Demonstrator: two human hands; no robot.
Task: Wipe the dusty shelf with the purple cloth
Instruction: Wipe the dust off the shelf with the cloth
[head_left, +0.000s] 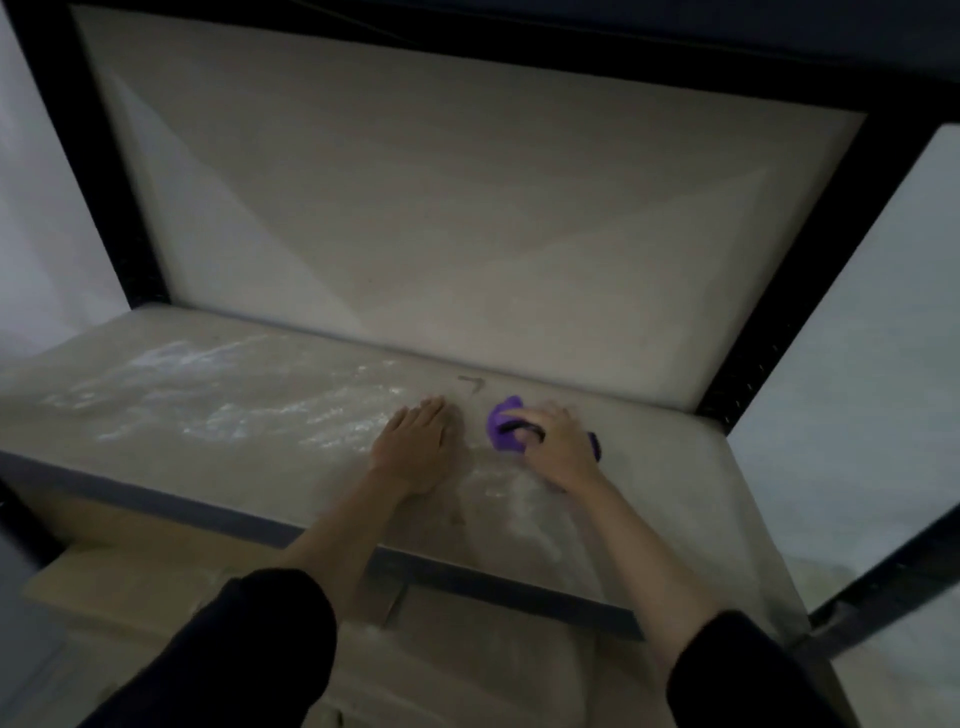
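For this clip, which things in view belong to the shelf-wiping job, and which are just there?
Job:
purple cloth
dusty shelf
right hand pressing the cloth
left hand flat on the shelf

Just there:
black shelving frame
lower board

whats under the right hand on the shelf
The purple cloth is bunched under the right hand, pressed onto the dusty shelf. The cloth's middle and the shelf surface beneath are covered.

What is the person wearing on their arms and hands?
Both arms wear dark, nearly black sleeves pushed up near the elbows, the left sleeve and the right sleeve. The forearms below are bare. The left hand and right hand wear no gloves.
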